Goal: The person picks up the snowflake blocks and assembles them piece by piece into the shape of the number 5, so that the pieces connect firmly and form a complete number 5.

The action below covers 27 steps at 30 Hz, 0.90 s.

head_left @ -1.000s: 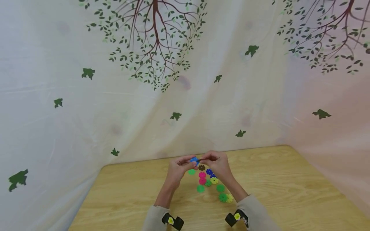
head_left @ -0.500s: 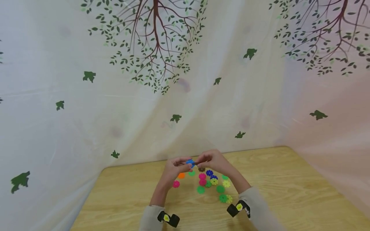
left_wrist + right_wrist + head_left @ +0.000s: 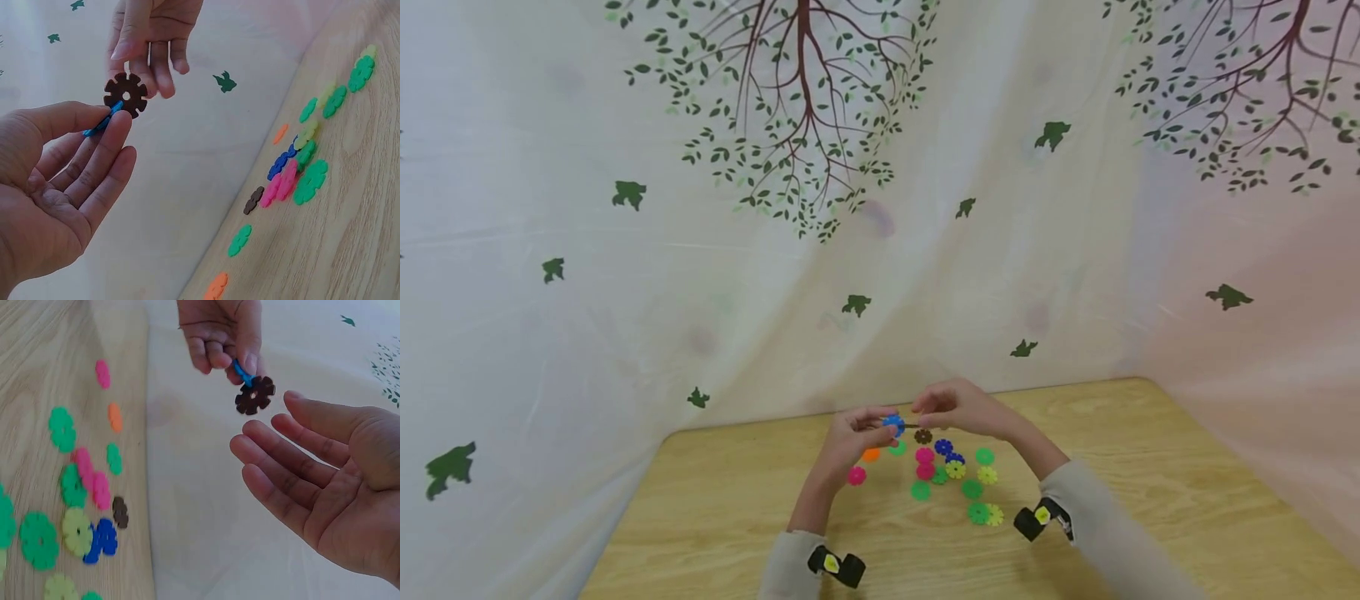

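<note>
My left hand (image 3: 848, 446) pinches a blue notched snowflake disc (image 3: 893, 425) between thumb and fingers above the table. Joined edgewise into its slot at an angle is a brown snowflake disc (image 3: 125, 95), which sticks out toward the other hand. In the right wrist view the brown disc stands apart from my right hand (image 3: 331, 469), whose fingers are spread and loosely bent with nothing between them. Part of the blue disc (image 3: 242, 373) is hidden by the left thumb and fingers.
Loose snowflake discs lie on the wooden table (image 3: 737, 500) below the hands: several green (image 3: 921, 490), pink (image 3: 925, 456), yellow (image 3: 956, 470) and dark blue (image 3: 943, 447), one brown (image 3: 923, 436), an orange one (image 3: 871, 454). A printed curtain (image 3: 775, 333) hangs behind the table.
My right hand has let go of the brown disc and drawn back to the right, its fingers loosening. The left hand has shifted slightly left with the blue disc.
</note>
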Each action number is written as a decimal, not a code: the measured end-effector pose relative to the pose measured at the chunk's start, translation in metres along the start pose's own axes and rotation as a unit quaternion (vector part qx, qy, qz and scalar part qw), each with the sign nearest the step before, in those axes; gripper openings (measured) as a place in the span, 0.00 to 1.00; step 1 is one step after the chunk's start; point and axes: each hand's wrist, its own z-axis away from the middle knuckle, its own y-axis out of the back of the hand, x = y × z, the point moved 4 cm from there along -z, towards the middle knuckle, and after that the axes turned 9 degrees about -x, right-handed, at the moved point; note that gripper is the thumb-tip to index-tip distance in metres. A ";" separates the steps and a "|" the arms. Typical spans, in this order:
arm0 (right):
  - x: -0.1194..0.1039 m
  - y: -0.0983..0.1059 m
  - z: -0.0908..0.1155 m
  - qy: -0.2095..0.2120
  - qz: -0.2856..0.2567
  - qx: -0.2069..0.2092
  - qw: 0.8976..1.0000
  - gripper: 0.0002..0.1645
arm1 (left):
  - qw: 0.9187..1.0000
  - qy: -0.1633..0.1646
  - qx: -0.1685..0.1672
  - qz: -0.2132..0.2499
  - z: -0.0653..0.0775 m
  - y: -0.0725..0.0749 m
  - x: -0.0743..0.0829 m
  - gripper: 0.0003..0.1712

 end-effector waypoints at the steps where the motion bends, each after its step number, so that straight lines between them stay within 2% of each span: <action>1: 0.002 0.001 0.002 -0.002 0.005 -0.005 1.000 0.16 | 1.000 0.001 0.002 -0.003 0.000 0.000 0.000 0.19; 5: 0.010 0.004 0.010 -0.006 0.027 -0.029 0.999 0.15 | 1.000 0.007 0.019 -0.012 0.000 0.002 0.000 0.19; 11: 0.029 -0.005 0.028 -0.007 0.060 -0.092 0.994 0.09 | 0.999 0.011 0.030 -0.008 0.001 0.004 -0.003 0.18; 18: 0.048 -0.019 0.050 -0.004 0.065 -0.148 0.987 0.14 | 0.999 0.011 0.034 -0.010 0.000 0.005 -0.005 0.20; 22: 0.059 -0.028 0.060 -0.003 0.057 -0.165 0.985 0.16 | 0.999 0.020 0.039 -0.007 0.000 0.004 -0.008 0.19; 27: 0.072 -0.037 0.065 -0.019 0.057 -0.156 0.986 0.18 | 0.999 0.021 0.042 -0.008 0.000 0.004 -0.009 0.18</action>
